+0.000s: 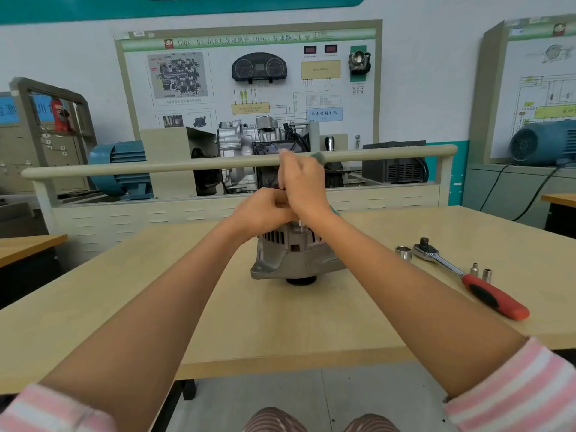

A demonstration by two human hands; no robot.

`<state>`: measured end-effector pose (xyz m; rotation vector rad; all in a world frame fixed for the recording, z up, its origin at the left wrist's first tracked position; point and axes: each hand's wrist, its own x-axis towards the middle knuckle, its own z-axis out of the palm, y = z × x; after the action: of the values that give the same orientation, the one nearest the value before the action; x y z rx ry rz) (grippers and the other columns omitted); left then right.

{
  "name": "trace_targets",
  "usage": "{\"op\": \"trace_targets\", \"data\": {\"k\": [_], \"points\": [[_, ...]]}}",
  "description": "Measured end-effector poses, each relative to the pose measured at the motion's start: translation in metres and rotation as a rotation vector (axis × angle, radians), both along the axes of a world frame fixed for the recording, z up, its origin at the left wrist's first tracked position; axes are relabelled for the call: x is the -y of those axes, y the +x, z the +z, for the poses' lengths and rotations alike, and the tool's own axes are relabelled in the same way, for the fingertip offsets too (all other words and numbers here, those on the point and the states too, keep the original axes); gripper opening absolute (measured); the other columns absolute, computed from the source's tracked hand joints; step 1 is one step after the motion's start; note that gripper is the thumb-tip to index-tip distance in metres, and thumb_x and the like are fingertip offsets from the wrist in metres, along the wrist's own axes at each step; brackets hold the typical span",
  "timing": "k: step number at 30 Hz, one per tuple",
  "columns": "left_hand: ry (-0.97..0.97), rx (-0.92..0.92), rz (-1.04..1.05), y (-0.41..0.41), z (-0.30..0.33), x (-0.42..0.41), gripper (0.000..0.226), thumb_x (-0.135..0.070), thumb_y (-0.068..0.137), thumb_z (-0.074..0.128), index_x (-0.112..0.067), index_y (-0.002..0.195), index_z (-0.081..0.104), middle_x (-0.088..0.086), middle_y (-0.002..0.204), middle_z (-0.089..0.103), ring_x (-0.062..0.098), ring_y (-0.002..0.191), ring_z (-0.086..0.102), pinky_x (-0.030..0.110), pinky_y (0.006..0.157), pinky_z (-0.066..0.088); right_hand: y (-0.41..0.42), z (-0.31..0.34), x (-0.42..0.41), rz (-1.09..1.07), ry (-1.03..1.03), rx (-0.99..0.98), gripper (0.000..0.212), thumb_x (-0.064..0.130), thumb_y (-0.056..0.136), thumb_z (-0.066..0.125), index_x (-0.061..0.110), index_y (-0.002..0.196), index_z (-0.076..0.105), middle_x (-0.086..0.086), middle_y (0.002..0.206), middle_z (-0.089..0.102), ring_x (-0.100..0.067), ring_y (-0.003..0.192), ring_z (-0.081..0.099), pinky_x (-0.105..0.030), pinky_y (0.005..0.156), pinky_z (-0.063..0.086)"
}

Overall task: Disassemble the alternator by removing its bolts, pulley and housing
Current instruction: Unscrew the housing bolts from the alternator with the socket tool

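1. Head view: grey cast-metal alternator stands pulley-down directly beneath both hands.
2. Right hand grips a green-handled screwdriver; left hand curls around its shaft.
3. Advice: keep driver vertical, press firmly.

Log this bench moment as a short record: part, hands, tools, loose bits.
part: alternator on the table, pulley end down
right hand: grips a green-handled screwdriver held upright over the alternator top
left hand: curled at the tool's shaft above the alternator; what it pinches is hidden
ratchet: lies untouched right of the alternator, red handle toward the person
sockets: one large by the ratchet head, two small beside the handle
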<state>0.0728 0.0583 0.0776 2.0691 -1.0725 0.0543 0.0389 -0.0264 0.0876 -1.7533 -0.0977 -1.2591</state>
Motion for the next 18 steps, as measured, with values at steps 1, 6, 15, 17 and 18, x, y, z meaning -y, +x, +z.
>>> {"op": "trace_targets", "data": {"k": [1,6,15,17,18], "points": [[-0.009,-0.024,-0.010,0.000,0.000,0.000,0.004,-0.016,0.085,0.067,-0.014,0.085,0.070,0.014,0.095,0.073,0.029,0.095,0.067,0.049,0.098,0.048,0.000,0.003,0.004,0.143,0.126,-0.017,0.053,0.018,0.097,0.039,0.010,0.044,0.039,-0.004,0.044,0.037,-0.022,0.052,0.039,-0.032,0.065,0.040],[-0.027,-0.093,-0.068,0.002,0.000,-0.001,0.017,-0.018,0.086,0.069,-0.003,0.094,0.072,0.018,0.088,0.067,0.019,0.081,0.055,0.043,0.099,0.046,0.004,0.016,0.012,0.552,0.434,-0.086,0.067,0.023,0.097,0.032,0.015,0.031,0.036,0.000,0.033,0.034,-0.015,0.043,0.037,-0.025,0.066,0.044],[-0.060,-0.040,-0.008,0.009,-0.002,-0.002,0.013,-0.001,0.086,0.063,-0.009,0.076,0.066,-0.004,0.063,0.068,0.003,0.066,0.064,0.016,0.067,0.050,0.003,-0.004,0.000,0.033,-0.089,-0.003,0.049,0.017,0.097,0.036,0.011,0.050,0.046,0.004,0.048,0.044,-0.004,0.052,0.045,-0.020,0.065,0.042],[-0.037,0.021,0.019,0.005,-0.001,-0.003,0.012,0.000,0.087,0.060,0.002,0.097,0.066,0.013,0.088,0.069,0.023,0.089,0.063,0.035,0.082,0.052,0.002,-0.008,-0.003,-0.182,-0.330,-0.012,0.039,0.018,0.095,0.038,0.012,0.058,0.050,0.003,0.060,0.049,-0.011,0.065,0.047,-0.032,0.073,0.040],[-0.021,0.064,0.028,0.003,0.000,-0.002,0.022,0.000,0.088,0.058,0.002,0.109,0.062,0.018,0.101,0.067,0.030,0.100,0.061,0.043,0.089,0.051,0.003,-0.009,-0.006,-0.365,-0.445,-0.056,0.033,0.021,0.095,0.039,0.012,0.067,0.055,0.000,0.071,0.055,-0.015,0.075,0.049,-0.035,0.080,0.039]]}}
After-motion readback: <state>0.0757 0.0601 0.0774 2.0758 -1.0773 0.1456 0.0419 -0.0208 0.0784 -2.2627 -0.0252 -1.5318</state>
